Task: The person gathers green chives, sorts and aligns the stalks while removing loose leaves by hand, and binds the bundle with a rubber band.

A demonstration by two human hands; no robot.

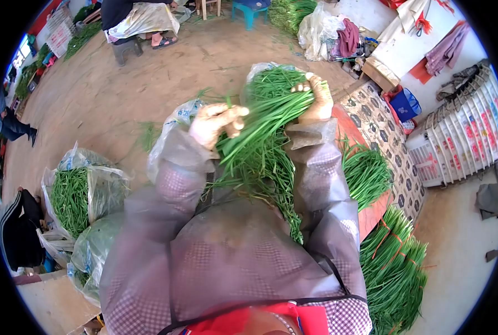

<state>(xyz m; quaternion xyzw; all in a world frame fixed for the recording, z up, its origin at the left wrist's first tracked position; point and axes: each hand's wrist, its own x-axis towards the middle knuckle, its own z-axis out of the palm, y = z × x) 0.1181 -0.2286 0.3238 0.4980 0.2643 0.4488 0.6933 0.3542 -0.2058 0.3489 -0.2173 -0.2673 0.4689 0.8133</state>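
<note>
A loose bunch of long green garlic chives (274,125) lies slantwise in front of my chest. Its upper right end is gripped by my right hand (317,100), fingers wrapped round it. Close to the left side of the bunch, my left hand (218,123) has its fingers curled in, and a small green chive blade (229,101) pokes up from them. More chives (279,173) hang tangled over my lap. Behind the bunch, a plastic bag (260,68) full of chives stands open. Both forearms wear translucent sleeve covers.
Loose chives (366,173) lie on a reddish board (376,209) at my right, above bundles tied with orange bands (394,273). Bags of chives (70,195) stand at my left. White crates (455,137) and a blue bucket (405,104) are right. A seated person (140,19) is ahead.
</note>
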